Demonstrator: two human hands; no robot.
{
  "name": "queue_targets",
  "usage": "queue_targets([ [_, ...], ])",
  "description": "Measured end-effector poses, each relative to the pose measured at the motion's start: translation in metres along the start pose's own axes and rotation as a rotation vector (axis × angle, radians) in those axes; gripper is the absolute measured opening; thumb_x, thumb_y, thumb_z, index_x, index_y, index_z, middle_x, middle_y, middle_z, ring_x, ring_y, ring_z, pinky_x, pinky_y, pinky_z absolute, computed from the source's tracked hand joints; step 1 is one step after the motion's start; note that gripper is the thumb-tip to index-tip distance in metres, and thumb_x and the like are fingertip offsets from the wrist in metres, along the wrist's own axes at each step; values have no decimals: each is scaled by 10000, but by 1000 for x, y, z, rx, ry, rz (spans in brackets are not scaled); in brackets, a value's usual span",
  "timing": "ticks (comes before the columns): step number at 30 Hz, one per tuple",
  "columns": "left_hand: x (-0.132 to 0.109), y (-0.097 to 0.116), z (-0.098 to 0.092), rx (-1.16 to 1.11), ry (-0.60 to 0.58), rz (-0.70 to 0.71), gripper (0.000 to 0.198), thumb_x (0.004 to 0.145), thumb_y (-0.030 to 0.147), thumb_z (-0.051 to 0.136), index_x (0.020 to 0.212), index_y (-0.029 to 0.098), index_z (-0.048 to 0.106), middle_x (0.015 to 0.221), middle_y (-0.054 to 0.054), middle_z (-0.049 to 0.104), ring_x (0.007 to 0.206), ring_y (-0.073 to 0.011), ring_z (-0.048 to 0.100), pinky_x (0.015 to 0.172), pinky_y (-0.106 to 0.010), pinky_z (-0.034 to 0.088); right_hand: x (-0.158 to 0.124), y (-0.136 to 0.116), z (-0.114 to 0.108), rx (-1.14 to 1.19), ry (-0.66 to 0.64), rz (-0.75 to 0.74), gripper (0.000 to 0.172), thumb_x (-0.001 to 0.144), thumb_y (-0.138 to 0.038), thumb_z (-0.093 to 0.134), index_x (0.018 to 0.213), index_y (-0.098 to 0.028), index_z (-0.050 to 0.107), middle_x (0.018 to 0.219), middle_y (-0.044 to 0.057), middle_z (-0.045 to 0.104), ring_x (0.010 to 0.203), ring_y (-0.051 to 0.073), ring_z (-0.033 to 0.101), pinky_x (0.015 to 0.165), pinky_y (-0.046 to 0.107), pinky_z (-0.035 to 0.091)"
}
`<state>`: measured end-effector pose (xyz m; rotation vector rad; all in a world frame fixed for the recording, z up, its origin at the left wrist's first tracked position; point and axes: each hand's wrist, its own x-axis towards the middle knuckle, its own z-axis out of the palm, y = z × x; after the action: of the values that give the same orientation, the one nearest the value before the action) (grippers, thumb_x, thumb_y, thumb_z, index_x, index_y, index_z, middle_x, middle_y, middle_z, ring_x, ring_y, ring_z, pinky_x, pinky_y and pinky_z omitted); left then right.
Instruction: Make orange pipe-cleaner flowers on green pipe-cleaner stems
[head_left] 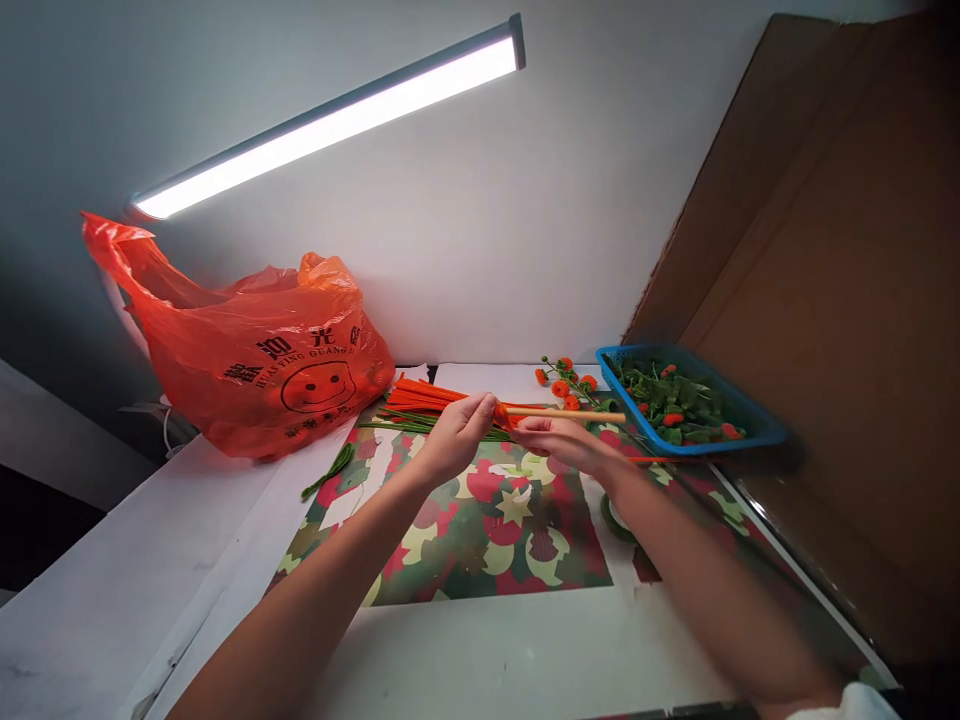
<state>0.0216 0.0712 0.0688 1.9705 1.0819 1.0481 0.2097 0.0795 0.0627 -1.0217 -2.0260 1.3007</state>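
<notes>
Both my hands meet over the middle of the patterned mat. My left hand [463, 432] is closed, thumb and finger pinching an orange pipe cleaner [503, 416] wound at the end of a thin wooden stick [581, 413]. The stick points right, passing just above my right hand [561, 441]. My right hand is closed on the pipe cleaner, and an orange strand stretches out to the right beyond the wrist. The fingers partly hide the winding. Behind my left hand lie a bundle of orange pipe cleaners [420, 394] and several green pipe cleaners [409, 421].
A red plastic bag [262, 360] stands at left. Finished orange flowers [561, 388] lie behind my right hand, beside a blue basket [652, 432] of greenery. A folded green piece [328, 471] lies left; a green tape roll [616, 520] sits under my right forearm. Cardboard [817, 240] rises at right.
</notes>
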Motion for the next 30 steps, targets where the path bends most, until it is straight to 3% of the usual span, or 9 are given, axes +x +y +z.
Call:
queue_targets([
  [6, -4, 18, -13, 71, -276, -47, 406, 905, 438, 387, 604, 176, 464, 554, 42, 359, 515, -105, 313, 491, -233, 270, 2, 9, -7, -76, 9, 45, 507, 756, -602, 566, 541, -196, 353, 518, -79, 241, 466, 65, 233, 439, 220, 189],
  [10, -8, 11, -17, 105, -494, -84, 423, 920, 459, 346, 651, 171, 500, 622, 25, 415, 579, -119, 370, 532, -230, 301, 2, 7, -8, -190, 79, 19, 470, 745, -518, 614, 529, -182, 367, 519, -73, 280, 496, 66, 278, 477, 215, 215],
  [12, -16, 3, -17, 129, -536, -143, 423, 917, 480, 353, 677, 176, 524, 629, 25, 430, 589, -126, 382, 542, -229, 303, -1, 1, -3, -270, 120, 11, 443, 740, -437, 636, 515, -177, 357, 507, -73, 290, 498, 66, 271, 486, 219, 205],
  [16, -38, -10, -13, 192, -444, -278, 447, 917, 500, 348, 683, 185, 562, 574, 32, 413, 552, -138, 387, 528, -239, 284, -9, -13, 17, -426, 206, -4, 389, 723, -285, 641, 486, -172, 354, 469, -64, 317, 496, 79, 255, 505, 246, 169],
  [20, -60, -15, -1, 169, -242, -303, 417, 923, 464, 351, 682, 188, 549, 599, 20, 494, 558, -151, 432, 549, -250, 304, -19, -18, 42, -597, 273, -15, 332, 778, -233, 576, 506, -173, 396, 478, -43, 402, 486, 93, 283, 516, 261, 157],
  [26, -78, -26, 15, 109, -28, -334, 385, 931, 433, 334, 684, 190, 502, 628, 3, 509, 615, -168, 453, 596, -270, 329, -37, 0, 73, -667, 330, -169, 336, 908, -305, 470, 595, -182, 487, 532, -18, 508, 504, 104, 383, 524, 255, 203],
  [30, -88, -35, 20, -25, 49, -384, 419, 922, 494, 330, 680, 195, 495, 530, 37, 380, 513, -137, 369, 495, -251, 284, -42, 17, 90, -663, 295, -287, 366, 936, -280, 399, 596, -181, 490, 531, -4, 521, 499, 107, 409, 533, 261, 231],
])
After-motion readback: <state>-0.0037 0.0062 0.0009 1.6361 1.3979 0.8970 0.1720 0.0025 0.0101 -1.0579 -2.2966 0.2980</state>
